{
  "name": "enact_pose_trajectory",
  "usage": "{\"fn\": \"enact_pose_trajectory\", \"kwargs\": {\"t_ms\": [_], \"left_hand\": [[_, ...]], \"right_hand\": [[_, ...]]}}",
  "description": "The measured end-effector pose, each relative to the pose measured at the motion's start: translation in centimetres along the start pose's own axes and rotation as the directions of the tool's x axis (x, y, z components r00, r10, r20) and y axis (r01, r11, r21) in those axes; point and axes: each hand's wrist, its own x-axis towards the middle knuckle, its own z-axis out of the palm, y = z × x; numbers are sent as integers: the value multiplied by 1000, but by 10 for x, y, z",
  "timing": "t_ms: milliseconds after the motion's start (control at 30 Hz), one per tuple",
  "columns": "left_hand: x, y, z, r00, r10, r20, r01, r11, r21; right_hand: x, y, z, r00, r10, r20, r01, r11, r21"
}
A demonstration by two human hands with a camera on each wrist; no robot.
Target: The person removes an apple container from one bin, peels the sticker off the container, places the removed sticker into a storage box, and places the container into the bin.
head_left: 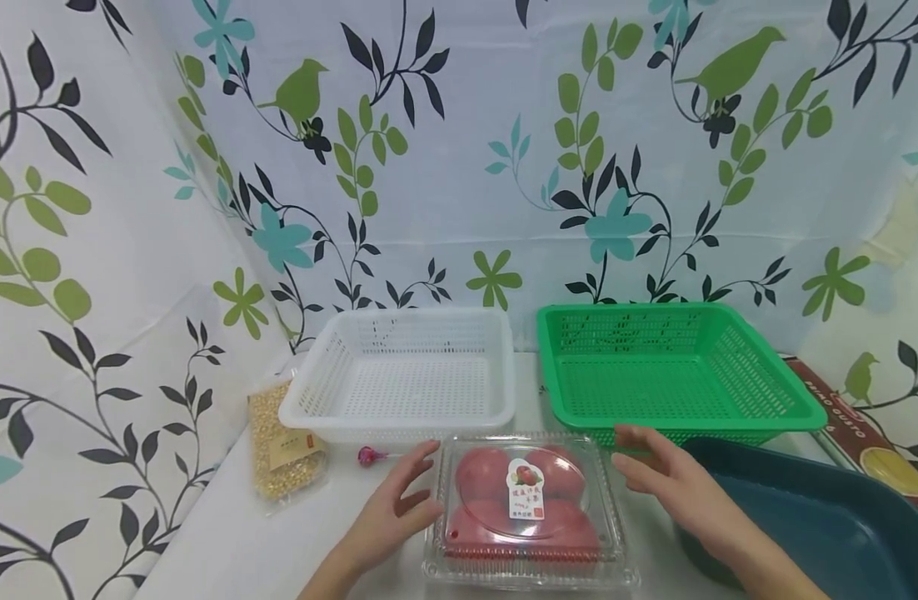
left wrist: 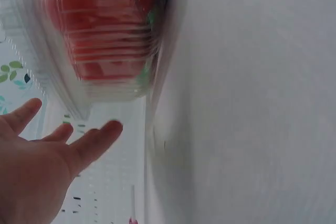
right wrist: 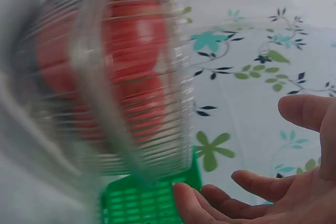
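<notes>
A clear plastic clamshell box (head_left: 530,508) of red tomatoes, with a white label on its lid, sits on the white table between my two hands. My left hand (head_left: 391,508) is at the box's left side, fingers spread and relaxed; in the left wrist view a small gap separates the fingertips from the box (left wrist: 105,40). On the other side, my right hand (head_left: 680,483) is held with loosely bent fingers, apart from the box (right wrist: 131,77) in the right wrist view. Neither hand holds anything.
Behind the box stand a white basket (head_left: 414,425) and a green basket (head_left: 684,425). A dark blue tub (head_left: 811,517) is at right, beside a red-brown package (head_left: 871,442). At left lie a bag of corn kernels (head_left: 282,450) and a lollipop (head_left: 369,456).
</notes>
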Motion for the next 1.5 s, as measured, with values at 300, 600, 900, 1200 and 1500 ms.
{"fn": "enact_pose_trajectory", "kwargs": {"t_ms": [300, 600, 900, 1200, 1500], "left_hand": [[6, 6, 18, 989, 113, -99, -95, 981, 172], [11, 5, 24, 975, 147, -169, -109, 970, 216], [14, 1, 28, 963, 197, -183, -154, 961, 228], [13, -1, 31, 952, 233, -196, -177, 947, 269], [11, 1, 33, 937, 276, -214, -213, 938, 274]], "right_hand": [[14, -25, 14, 988, -145, -51, 146, 989, 8], [35, -31, 32, 984, -179, 27, 178, 984, 33], [54, -28, 44, 977, -175, 124, 174, 985, 15], [61, -25, 50, 969, -168, 179, 175, 984, -24], [65, -28, 53, 958, -185, 219, 223, 960, -167]]}}
